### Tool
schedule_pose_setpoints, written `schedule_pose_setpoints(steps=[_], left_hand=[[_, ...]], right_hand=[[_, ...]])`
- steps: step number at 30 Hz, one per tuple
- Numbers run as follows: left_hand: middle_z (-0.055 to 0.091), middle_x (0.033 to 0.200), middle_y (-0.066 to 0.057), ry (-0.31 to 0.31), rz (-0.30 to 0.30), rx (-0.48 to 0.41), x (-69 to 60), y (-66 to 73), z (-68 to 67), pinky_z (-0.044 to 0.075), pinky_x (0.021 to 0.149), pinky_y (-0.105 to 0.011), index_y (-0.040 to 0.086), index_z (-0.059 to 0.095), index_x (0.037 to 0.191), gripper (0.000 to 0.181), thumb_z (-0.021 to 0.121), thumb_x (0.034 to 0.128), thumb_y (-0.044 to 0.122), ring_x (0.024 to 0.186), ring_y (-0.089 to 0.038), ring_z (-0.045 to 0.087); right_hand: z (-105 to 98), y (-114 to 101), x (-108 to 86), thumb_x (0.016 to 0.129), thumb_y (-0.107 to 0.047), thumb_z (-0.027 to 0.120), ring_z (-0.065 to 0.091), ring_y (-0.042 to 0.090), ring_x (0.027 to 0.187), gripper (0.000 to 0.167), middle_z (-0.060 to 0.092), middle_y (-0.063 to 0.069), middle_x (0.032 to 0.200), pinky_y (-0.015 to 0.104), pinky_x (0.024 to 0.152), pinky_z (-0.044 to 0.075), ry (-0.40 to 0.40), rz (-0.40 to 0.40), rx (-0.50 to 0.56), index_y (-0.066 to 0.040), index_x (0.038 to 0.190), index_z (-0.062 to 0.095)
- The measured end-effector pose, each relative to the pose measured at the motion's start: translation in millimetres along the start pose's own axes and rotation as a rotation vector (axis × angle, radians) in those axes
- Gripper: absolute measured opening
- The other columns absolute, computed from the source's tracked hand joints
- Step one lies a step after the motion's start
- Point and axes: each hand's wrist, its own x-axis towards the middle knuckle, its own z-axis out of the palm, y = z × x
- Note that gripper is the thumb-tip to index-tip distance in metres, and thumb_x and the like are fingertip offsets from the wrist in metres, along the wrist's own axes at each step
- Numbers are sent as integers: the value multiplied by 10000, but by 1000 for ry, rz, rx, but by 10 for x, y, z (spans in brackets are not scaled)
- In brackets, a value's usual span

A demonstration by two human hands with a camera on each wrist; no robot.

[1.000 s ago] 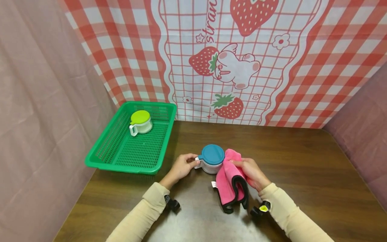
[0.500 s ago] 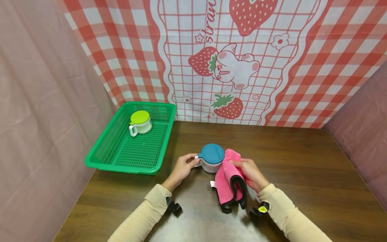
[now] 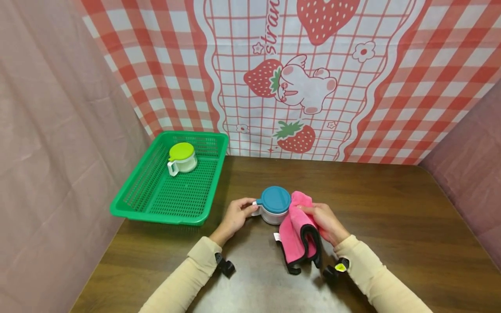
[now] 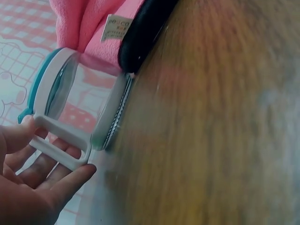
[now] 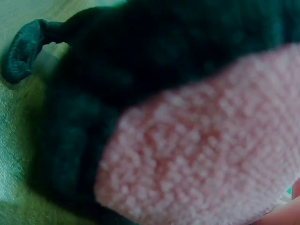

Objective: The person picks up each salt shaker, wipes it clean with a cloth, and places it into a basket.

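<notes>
A clear jar (image 3: pixel 274 217) with a blue lid (image 3: pixel 275 199) and a white handle (image 4: pixel 63 161) stands on the table, in the middle of the head view. My left hand (image 3: pixel 235 218) grips the handle between thumb and fingers. In my right hand (image 3: pixel 327 223) a pink cloth (image 3: pixel 294 234) with black edging is bunched and held against the jar's right side. Folds of the cloth hang toward the table's front, a white tag (image 4: pixel 116 28) on them. The cloth fills most of the right wrist view and hides much of the right hand's fingers.
A green perforated basket (image 3: pixel 213 191) stands at the back left, with a lime-lidded jar (image 3: pixel 183 157) inside. A checked strawberry curtain (image 3: pixel 352 87) closes off the table's back. Wooden tabletop (image 3: pixel 407 226) extends to the right of the hands.
Almost nothing differs. The hands, jar and cloth keep their places apart from tiny shifts, and the hanging cloth edge sways slightly.
</notes>
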Motion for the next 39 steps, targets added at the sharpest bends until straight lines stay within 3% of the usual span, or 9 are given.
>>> schedule_pose_setpoints(steps=[6, 10, 13, 17, 21, 24, 29, 39], left_hand=[[690, 973, -228, -54, 14, 14, -7, 11, -52, 521, 710, -190, -121, 659, 1088, 227, 633, 896, -3, 749, -14, 551], [693, 984, -242, -80, 21, 31, -21, 29, -82, 553, 752, -280, -125, 658, 1091, 228, 631, 901, -3, 750, -19, 553], [686, 1001, -269, -110, 28, 56, -56, 115, -109, 563, 790, -356, -138, 648, 1093, 228, 620, 905, -12, 770, -45, 565], [675, 1002, -301, -157, 67, 121, -89, 227, -161, 552, 774, -307, -162, 638, 1076, 219, 606, 907, -27, 804, -97, 583], [679, 1021, -293, -184, 93, 167, -30, 116, -199, 530, 761, -250, -145, 648, 1082, 219, 612, 912, -12, 825, -87, 570], [684, 1036, -275, -187, 79, 151, 6, 25, -208, 554, 788, -301, -126, 652, 1099, 233, 621, 917, 16, 815, -50, 565], [686, 1042, -262, -163, 37, 86, 8, 11, -190, 578, 804, -366, -113, 652, 1115, 250, 632, 912, 33, 786, -23, 573], [695, 1006, -244, -131, 29, 78, -17, 11, -158, 541, 741, -215, -114, 656, 1091, 230, 631, 903, 15, 766, 1, 566]], right_hand=[[-15, -12, 8, 917, -127, 612, 613, 49, 660, 95, 644, -58, 702, 195, 639, 529, -14, -3, -19, -95, 867, 686], [-17, -18, 8, 918, -127, 613, 620, 51, 674, 94, 653, -56, 719, 202, 650, 537, -25, -3, -27, -68, 923, 686], [-17, -26, 10, 925, -133, 605, 620, 54, 671, 101, 653, -55, 717, 206, 647, 538, -42, -1, -39, -68, 923, 682], [-16, -46, 14, 934, -147, 599, 616, 62, 659, 108, 646, -55, 704, 215, 634, 535, -61, 7, -61, -81, 898, 676], [-17, -71, 15, 943, -165, 591, 613, 70, 657, 122, 638, -53, 705, 220, 629, 535, -70, 10, -92, -68, 920, 663], [-16, -83, 20, 948, -171, 587, 618, 72, 663, 135, 638, -52, 713, 223, 635, 539, -72, 10, -101, -54, 951, 653], [-19, -83, 40, 945, -174, 589, 631, 77, 670, 168, 646, -52, 718, 229, 647, 546, -70, 1, -100, -22, 995, 639], [-19, -22, -18, 935, -127, 580, 615, 44, 646, 123, 641, -66, 688, 193, 622, 523, -73, -24, -112, -49, 889, 664]])
